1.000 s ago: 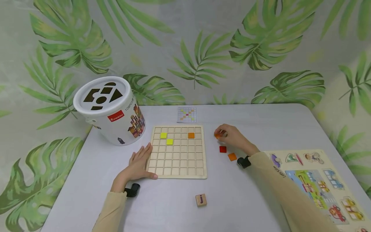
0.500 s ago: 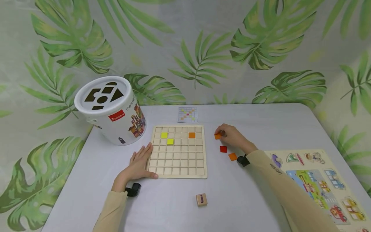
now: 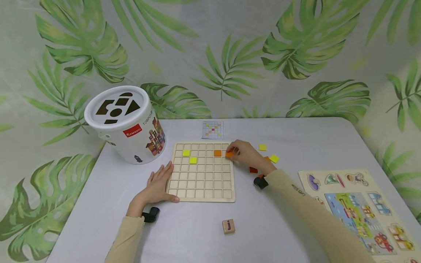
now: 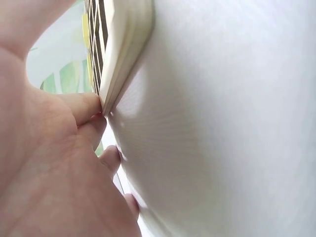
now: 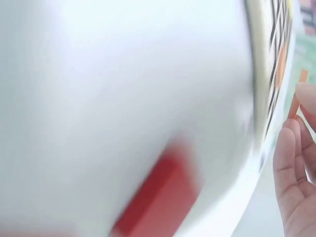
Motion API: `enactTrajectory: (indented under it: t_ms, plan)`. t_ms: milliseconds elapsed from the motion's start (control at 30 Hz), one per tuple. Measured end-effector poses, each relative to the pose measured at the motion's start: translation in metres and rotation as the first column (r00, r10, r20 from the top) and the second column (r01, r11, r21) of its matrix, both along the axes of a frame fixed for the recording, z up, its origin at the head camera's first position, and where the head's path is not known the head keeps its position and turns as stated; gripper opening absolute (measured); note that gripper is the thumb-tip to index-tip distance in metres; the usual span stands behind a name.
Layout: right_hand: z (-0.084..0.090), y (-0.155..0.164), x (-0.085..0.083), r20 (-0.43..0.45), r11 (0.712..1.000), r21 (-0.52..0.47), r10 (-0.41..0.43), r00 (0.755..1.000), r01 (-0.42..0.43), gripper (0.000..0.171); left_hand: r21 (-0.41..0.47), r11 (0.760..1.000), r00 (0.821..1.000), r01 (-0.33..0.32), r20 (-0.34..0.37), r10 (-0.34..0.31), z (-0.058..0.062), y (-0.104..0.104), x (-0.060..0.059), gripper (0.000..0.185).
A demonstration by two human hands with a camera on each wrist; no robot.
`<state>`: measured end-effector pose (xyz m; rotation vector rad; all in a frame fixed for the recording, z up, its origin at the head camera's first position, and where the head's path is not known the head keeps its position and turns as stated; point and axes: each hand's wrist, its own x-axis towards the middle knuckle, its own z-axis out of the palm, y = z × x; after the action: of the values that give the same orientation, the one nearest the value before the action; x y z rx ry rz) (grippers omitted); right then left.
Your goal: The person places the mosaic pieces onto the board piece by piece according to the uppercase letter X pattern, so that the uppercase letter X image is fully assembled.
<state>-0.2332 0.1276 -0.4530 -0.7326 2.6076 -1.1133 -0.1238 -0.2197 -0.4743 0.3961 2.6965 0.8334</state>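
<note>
The right hand [image 3: 247, 155] pinches an orange tile [image 3: 229, 154] at its fingertips, a closed grip that keeps the square flat and poised over the right edge of the wooden grid board [image 3: 201, 171], at about 3 o'clock from the orange tile already seated [image 3: 217, 153] in the second row. In the right wrist view the held tile [image 5: 295, 101] shows only as a thin edge beside the fingers [image 5: 289, 148].

The left hand [image 3: 157, 186] lies flat with straight fingers against the board's left edge, at 9 o'clock, apparently to steady it; the left wrist view shows the fingertips [image 4: 89, 106] touching the board's side.

Two yellow tiles [image 3: 189, 156] sit in the board's upper left cells. A pattern card [image 3: 212, 130] lies at 12 o'clock from the board, likely placed there as a guide. Two loose yellow tiles [image 3: 268, 153] lie on the surface at 3 o'clock from the right hand.

A red tile [image 3: 253, 170] is half hidden under the right wrist, and an orange one beside it is almost wholly covered. The right wrist view is heavily blurred; a red blur [image 5: 158, 197] there is probably that tile. Whether the held tile touches the board cannot be told. The animal and vehicle puzzle [image 3: 358, 208] is cut off at the lower right. A shape-sorter bucket [image 3: 125, 124] and a letter block [image 3: 228, 226] stand apart.
</note>
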Motion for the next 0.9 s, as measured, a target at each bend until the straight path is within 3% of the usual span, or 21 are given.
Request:
enactTrajectory:
  t_ms: [100, 267, 667, 900]
  plan:
    - [-0.002, -0.023, 0.001, 0.012, 0.999, -0.004, 0.050, 0.999, -0.050, 0.022, 0.005, 1.000, 1.000, -0.003, 0.004, 0.003, 0.000, 0.000, 0.000, 0.124]
    - [-0.004, -0.054, 0.004, -0.044, 0.992, 0.027, 0.121, 0.992, -0.120, 0.017, 0.004, 1.000, 1.000, -0.001, 0.007, 0.001, 0.000, 0.000, 0.000, 0.124]
    - [-0.001, -0.076, 0.007, -0.077, 0.987, 0.095, 0.139, 0.987, -0.131, 0.017, -0.003, 1.000, 1.000, 0.005, -0.002, -0.005, 0.001, -0.001, 0.000, 0.124]
    - [0.001, -0.089, 0.009, -0.115, 0.956, 0.081, 0.289, 0.951, -0.281, 0.030, -0.001, 1.000, 1.000, 0.003, 0.000, -0.003, 0.002, 0.000, 0.001, 0.123]
